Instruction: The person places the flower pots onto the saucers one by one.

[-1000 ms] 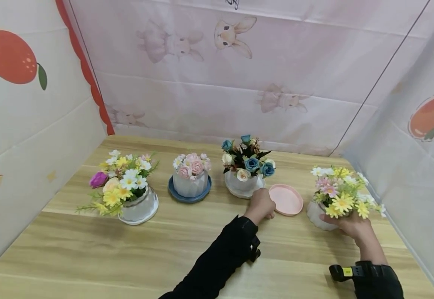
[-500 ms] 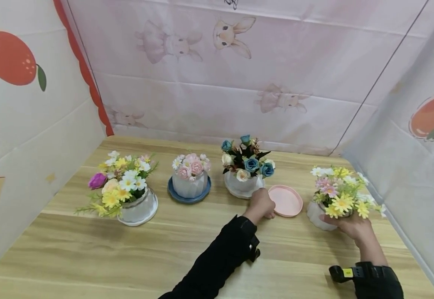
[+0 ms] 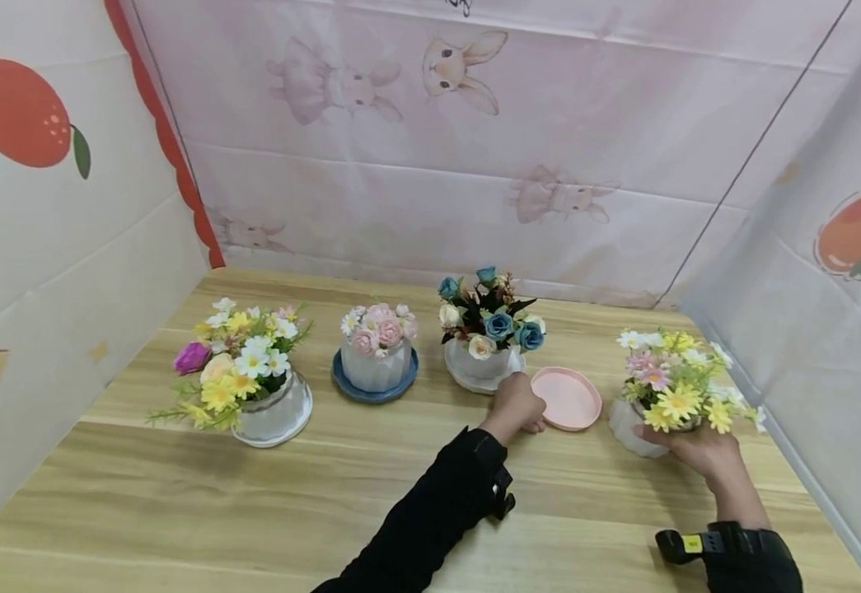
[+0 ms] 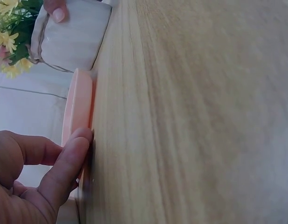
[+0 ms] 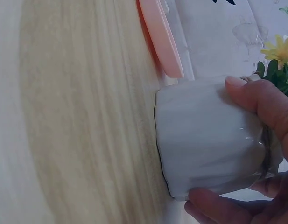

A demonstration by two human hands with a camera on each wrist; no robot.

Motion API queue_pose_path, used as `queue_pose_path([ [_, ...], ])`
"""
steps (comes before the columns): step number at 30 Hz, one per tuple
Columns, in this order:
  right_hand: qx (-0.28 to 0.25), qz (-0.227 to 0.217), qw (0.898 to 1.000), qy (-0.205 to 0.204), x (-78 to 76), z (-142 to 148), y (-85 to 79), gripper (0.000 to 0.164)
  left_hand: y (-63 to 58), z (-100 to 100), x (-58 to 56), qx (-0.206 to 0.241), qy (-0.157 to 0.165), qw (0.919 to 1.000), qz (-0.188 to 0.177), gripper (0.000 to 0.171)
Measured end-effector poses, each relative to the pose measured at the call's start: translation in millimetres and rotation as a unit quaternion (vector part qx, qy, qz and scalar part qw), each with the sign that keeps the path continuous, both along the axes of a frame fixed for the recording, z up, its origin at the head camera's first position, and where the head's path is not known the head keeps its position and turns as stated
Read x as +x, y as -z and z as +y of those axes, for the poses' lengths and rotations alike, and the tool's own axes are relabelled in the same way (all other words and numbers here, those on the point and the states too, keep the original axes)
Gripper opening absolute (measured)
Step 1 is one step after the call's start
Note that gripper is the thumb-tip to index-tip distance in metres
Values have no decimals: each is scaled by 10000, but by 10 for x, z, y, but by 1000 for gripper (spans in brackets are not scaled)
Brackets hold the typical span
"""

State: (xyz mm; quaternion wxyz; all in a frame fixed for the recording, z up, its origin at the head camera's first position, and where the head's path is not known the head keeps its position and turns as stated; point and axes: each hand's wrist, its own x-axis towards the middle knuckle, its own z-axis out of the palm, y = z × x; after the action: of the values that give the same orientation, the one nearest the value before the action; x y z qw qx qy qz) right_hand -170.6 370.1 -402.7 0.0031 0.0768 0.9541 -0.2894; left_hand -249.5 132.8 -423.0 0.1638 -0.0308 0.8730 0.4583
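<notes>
A round pink saucer (image 3: 569, 399) lies on the wooden table, its rim pinched between the thumb and fingers of my left hand (image 3: 517, 405). The left wrist view shows the thumb against the saucer's side (image 4: 79, 105). To the right, my right hand (image 3: 699, 453) grips a white ribbed flower pot (image 3: 632, 431) near its top. Yellow, white and pink artificial flowers (image 3: 678, 387) fill that pot and partly cover the fingers. In the right wrist view, thumb and fingers hold opposite sides of the pot (image 5: 207, 137), its base close to the tabletop. Pot and saucer are apart.
Left of the saucer, a pot of blue and cream roses (image 3: 493, 329) stands on a white saucer. Further left, pink flowers (image 3: 380, 329) sit in a pot on a blue saucer (image 3: 376, 395). A mixed bouquet pot (image 3: 270, 412) is leftmost. Printed cloth walls enclose the table.
</notes>
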Motion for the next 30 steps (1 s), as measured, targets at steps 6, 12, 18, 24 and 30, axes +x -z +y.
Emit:
queue_pose_path([
  [6, -136, 229, 9996, -86, -11, 12, 18, 121, 2, -12, -2, 152, -42, 9999, -50, 15],
  [12, -334, 306, 9990, -56, -5, -6, 10, 121, 12, -20, -6, 188, -18, 9998, -16, 21],
  [18, -419, 361, 9984, -155, -20, 5, 4, 119, 13, -20, -6, 226, 9, 9997, -31, 20],
  [24, -1326, 409, 9903, 81, -19, -30, -66, 115, 0, -9, -14, 143, 71, 9998, -122, 20],
  [30, -1991, 566, 9783, 24, -64, -93, -191, 109, 28, -7, -36, 274, 70, 9993, -226, 19],
])
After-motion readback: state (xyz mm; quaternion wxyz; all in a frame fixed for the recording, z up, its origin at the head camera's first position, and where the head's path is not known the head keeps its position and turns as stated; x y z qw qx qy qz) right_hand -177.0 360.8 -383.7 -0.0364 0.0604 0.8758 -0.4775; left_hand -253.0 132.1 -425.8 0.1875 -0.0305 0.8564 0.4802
